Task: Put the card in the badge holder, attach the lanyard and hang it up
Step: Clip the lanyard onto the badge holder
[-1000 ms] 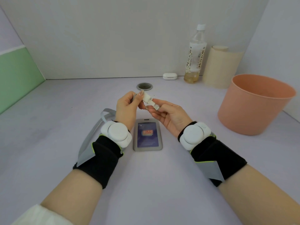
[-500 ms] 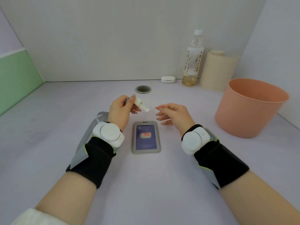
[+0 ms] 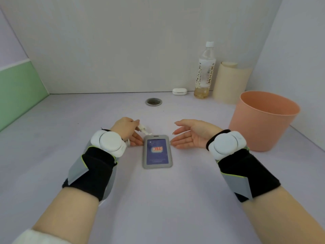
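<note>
A grey badge holder (image 3: 157,166) lies flat on the table in front of me, with a dark blue card (image 3: 157,152) inside it. My left hand (image 3: 127,131) pinches the white lanyard clip (image 3: 144,129), whose tip hovers just above the holder's top left corner. The grey lanyard strap (image 3: 110,185) runs under my left wrist and is mostly hidden. My right hand (image 3: 190,133) rests open, palm towards the holder, just right of its top edge and apart from it.
A pink bucket (image 3: 263,120) stands at the right. Along the back wall are a drink bottle (image 3: 204,71), a cream roll (image 3: 230,81) and a white earbud case (image 3: 179,91). A round cable grommet (image 3: 153,101) sits in the table behind my hands.
My right hand let go of the clip and drew away to the right. My left hand lowered the clip towards the top of the badge holder.
</note>
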